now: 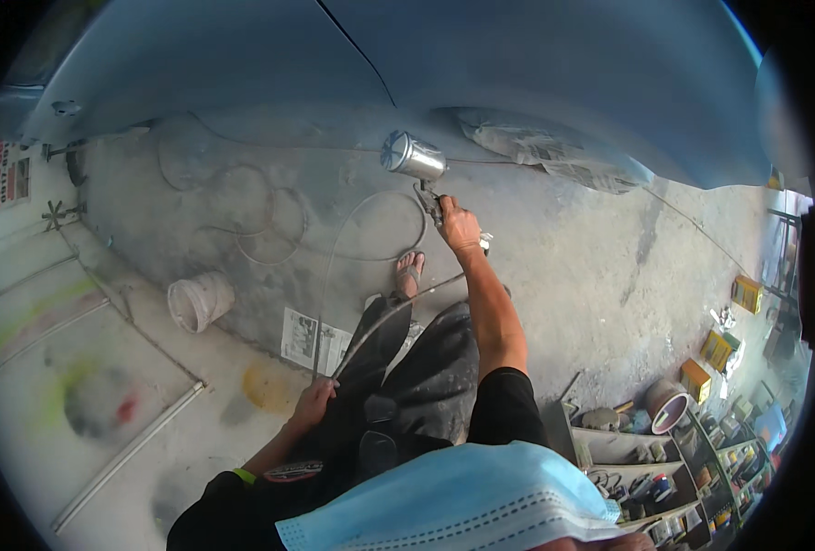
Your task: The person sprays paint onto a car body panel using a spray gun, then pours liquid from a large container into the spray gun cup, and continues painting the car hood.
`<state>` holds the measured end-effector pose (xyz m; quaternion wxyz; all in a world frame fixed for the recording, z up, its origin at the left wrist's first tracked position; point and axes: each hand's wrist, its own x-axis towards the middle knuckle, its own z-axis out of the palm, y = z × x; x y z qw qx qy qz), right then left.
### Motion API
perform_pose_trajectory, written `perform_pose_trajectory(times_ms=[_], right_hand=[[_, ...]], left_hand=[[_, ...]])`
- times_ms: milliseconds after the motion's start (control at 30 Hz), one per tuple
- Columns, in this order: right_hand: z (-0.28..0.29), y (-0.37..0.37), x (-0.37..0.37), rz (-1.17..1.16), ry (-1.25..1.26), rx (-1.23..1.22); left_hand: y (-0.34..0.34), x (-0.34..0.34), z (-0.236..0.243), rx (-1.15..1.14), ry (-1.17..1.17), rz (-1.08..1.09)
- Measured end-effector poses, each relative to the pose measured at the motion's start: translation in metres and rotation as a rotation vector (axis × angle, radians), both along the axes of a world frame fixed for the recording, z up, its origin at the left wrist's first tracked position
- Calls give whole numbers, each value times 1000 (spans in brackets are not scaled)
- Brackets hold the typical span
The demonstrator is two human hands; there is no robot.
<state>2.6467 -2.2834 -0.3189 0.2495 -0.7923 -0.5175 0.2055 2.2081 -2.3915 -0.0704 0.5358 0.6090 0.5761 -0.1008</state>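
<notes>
My right hand [459, 223] is closed round the handle of a spray gun [427, 202] with a silver metal cup [412, 156] on top, held out below the blue-grey vehicle body panel [563, 64] along the top of the view. Low at my left side, my left hand [315, 400] grips a thin air hose [384, 325]. The hose's loops [269, 214] lie on the concrete floor [609, 303]. Masking material [554, 156] covers part of the panel's lower edge.
A white bucket [201, 301] and newspaper [311, 340] lie left of my feet. Shelves [628, 452] with cans and tools, a paint pail [666, 406] and yellow boxes [719, 349] line the right. A paint-stained wall or board [113, 413] with rails is at left.
</notes>
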Motion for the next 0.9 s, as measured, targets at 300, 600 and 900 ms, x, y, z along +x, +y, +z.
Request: perform_pose_trajectory(times_ms=[300, 600, 900], right_hand=[[116, -117, 9, -107, 68, 177], [310, -283, 113, -745, 98, 580], [478, -370, 224, -997, 406, 519]], left_hand=[[-7, -32, 10, -27, 119, 11], [42, 51, 21, 45, 17, -252], [44, 246, 15, -13, -29, -381]])
